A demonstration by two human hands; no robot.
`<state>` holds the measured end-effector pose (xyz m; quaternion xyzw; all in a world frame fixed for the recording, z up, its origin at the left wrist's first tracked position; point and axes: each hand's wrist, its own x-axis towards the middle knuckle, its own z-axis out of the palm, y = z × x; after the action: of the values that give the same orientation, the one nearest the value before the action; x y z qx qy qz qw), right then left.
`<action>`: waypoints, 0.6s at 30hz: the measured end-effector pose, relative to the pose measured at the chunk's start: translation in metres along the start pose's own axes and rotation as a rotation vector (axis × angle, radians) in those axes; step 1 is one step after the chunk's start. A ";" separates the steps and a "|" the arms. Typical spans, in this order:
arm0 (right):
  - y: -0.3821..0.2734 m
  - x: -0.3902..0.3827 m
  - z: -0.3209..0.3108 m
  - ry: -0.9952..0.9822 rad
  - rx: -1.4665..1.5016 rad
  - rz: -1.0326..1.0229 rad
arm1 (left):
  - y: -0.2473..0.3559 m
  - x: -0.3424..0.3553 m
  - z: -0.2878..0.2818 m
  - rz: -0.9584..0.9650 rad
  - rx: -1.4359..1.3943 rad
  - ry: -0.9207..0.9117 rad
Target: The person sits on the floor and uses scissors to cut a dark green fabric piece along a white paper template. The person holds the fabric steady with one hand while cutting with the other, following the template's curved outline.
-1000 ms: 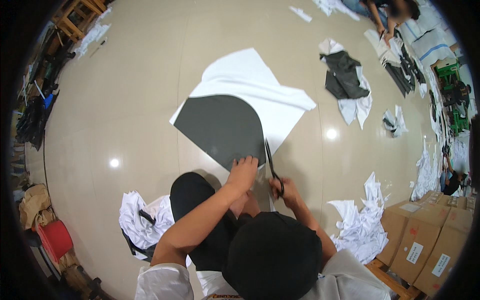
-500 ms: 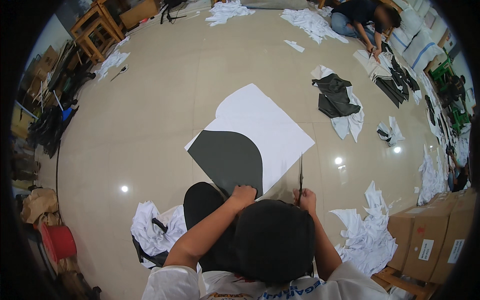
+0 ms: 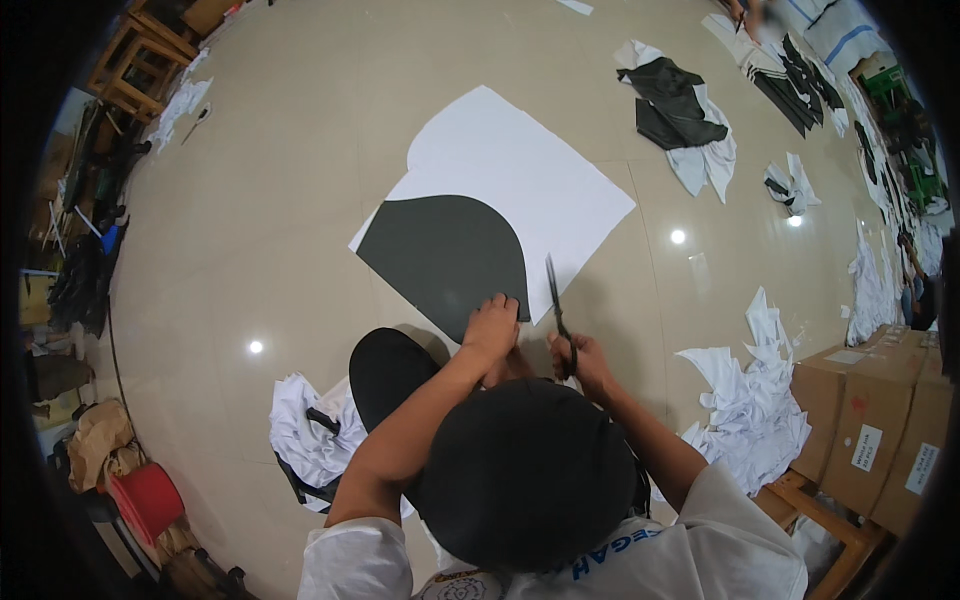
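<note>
A dark grey, curved-edge piece [image 3: 440, 245], fabric or card by its look, lies flat on top of a larger white sheet [image 3: 535, 165] on the floor. My left hand [image 3: 493, 325] has its fingers bent over the lower corner of the dark piece, gripping it there. In my right hand [image 3: 583, 365] is a pair of long dark scissors [image 3: 556, 296], fingers wrapped round the handles. The blades point away from me, beside the white sheet's lower right edge; whether they touch it I cannot tell. A round black cap [image 3: 525, 470] hides part of my forearms.
White cloth heaps lie left [image 3: 315, 430] and right [image 3: 755, 400]. Cardboard boxes [image 3: 850, 410] stand at the right, a red container [image 3: 147, 500] at the left. Farther off are a dark-and-white garment pile [image 3: 680, 110], wooden furniture [image 3: 140, 60] and a co-worker's partly visible hand [image 3: 738, 12].
The scissors have swung left, closer to the sheet's lower right edge and my left hand. My left hand has shifted on the piece's lower corner. The whole view has tilted nearer to me.
</note>
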<state>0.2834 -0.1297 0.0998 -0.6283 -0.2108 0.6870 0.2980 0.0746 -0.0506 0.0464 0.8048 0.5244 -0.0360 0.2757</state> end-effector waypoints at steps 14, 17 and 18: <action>0.033 -0.003 -0.002 -0.091 -0.048 0.164 | -0.026 0.005 -0.023 0.013 -0.521 -0.061; 0.031 0.000 0.005 -0.095 -0.029 0.162 | -0.032 0.005 -0.029 0.011 -0.546 -0.082; 0.032 0.003 0.005 -0.099 -0.009 0.154 | -0.031 0.006 -0.032 0.001 -0.549 -0.101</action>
<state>0.2736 -0.1512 0.0770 -0.6093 -0.1793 0.7371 0.2306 0.0428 -0.0211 0.0583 0.6973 0.4998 0.0677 0.5093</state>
